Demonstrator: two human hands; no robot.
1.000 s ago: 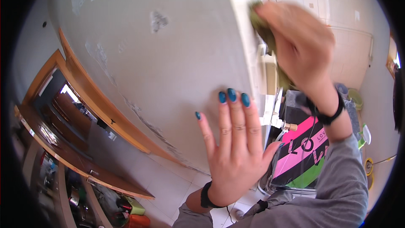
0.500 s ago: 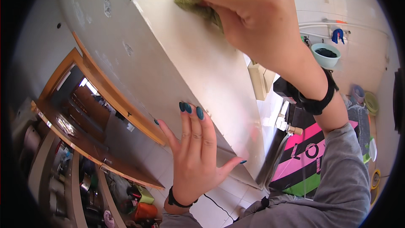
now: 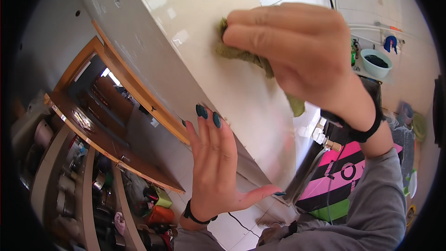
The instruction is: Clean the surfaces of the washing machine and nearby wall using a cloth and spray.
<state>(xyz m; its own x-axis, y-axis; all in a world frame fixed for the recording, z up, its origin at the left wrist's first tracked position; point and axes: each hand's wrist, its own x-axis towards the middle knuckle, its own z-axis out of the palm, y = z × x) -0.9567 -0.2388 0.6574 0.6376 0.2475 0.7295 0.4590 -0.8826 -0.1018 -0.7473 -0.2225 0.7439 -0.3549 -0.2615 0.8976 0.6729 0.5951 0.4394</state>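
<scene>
My right hand (image 3: 306, 49) is closed around a green cloth (image 3: 239, 55), its folds pressed to a cream, glossy tiled wall face (image 3: 204, 4). One end of the cloth hangs out below the hand. Lower down, my left hand (image 3: 213, 172) lies with its fingers stretched out and its thumb spread at the wall's corner edge. It holds nothing, and its fingertips touch or nearly touch the edge. Dark nail polish shows on its fingers.
On the left are a grey scuffed wall (image 3: 144, 60), a wooden door frame (image 3: 139, 97) and shelves (image 3: 83, 195) of pots. To the right stand a brass-ended valve (image 3: 332, 145), a pink-and-black striped panel (image 3: 320, 181) and a light blue basin (image 3: 375, 65) on a counter.
My right hand has moved the cloth down and to the right across the tiles. The left hand stays at the edge, its thumb spread a little further. The view has shifted slightly.
</scene>
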